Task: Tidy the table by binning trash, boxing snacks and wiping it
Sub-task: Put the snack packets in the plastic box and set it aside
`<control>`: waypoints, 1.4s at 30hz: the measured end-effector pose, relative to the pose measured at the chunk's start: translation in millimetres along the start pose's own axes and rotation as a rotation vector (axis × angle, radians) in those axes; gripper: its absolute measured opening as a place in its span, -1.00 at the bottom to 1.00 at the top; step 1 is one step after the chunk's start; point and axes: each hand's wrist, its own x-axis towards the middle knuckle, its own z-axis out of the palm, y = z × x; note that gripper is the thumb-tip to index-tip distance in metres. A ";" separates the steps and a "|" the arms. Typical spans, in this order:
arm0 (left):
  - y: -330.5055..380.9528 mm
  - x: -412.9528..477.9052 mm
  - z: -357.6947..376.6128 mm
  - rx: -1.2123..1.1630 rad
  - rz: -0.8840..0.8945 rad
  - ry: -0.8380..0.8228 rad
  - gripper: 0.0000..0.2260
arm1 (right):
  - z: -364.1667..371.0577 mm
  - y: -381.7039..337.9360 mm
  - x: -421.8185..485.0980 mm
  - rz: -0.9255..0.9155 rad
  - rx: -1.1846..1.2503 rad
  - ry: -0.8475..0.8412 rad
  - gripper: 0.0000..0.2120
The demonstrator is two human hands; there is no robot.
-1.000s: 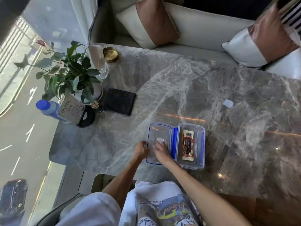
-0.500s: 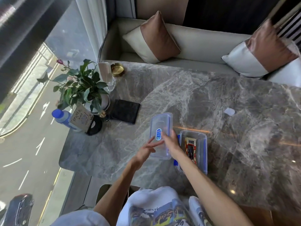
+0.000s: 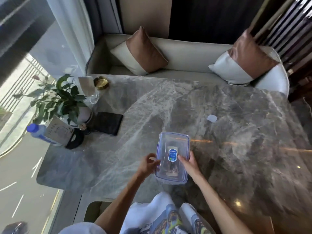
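A clear plastic snack box with blue trim (image 3: 172,156) lies on the grey marble table (image 3: 236,132) near the front edge. Its lid is down over it, and a snack packet shows dimly through the lid under a blue sticker. My left hand (image 3: 147,163) touches the box's left rim, fingers curled at the clasp. My right hand (image 3: 188,163) rests on the lid's right side, thumb near the sticker. A small white scrap of paper (image 3: 212,118) lies on the table to the far right of the box.
At the table's left end stand a potted plant (image 3: 62,98), a blue-capped bottle (image 3: 40,134), a card sign, a black folded cloth (image 3: 107,123), a glass and a gold dish (image 3: 101,83). A sofa with two cushions runs behind the table. A window is on the left.
The lid, lying open to the left a second ago, was lifted upright and now lies shut over the box. Both hands followed it to the right. The camera tilted up.
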 end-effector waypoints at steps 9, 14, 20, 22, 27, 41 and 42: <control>-6.2 6.4 39.1 0.654 0.046 0.195 -0.79 | -4.7 20.1 14.7 0.095 -0.268 0.078 -0.45; -7.3 16.1 37.4 0.722 0.052 0.208 -0.80 | 0.8 21.4 19.0 0.069 -0.298 0.177 -0.56; -9.8 19.8 36.1 0.767 0.055 0.187 -0.75 | 2.9 26.2 20.8 0.048 -0.336 0.219 -0.58; -9.9 20.7 36.5 0.766 0.050 0.191 -0.75 | 4.5 29.3 19.4 0.059 -0.318 0.224 -0.60; -13.5 23.7 36.8 0.784 0.028 0.183 -0.76 | 5.1 32.0 14.7 0.079 -0.229 0.199 -0.59; -15.1 37.0 38.0 0.755 -0.026 0.188 -0.80 | 4.7 34.3 20.3 0.149 -0.113 0.175 -0.53; -13.1 37.7 37.5 0.741 -0.043 0.180 -0.79 | 6.1 33.5 21.5 0.164 -0.116 0.172 -0.53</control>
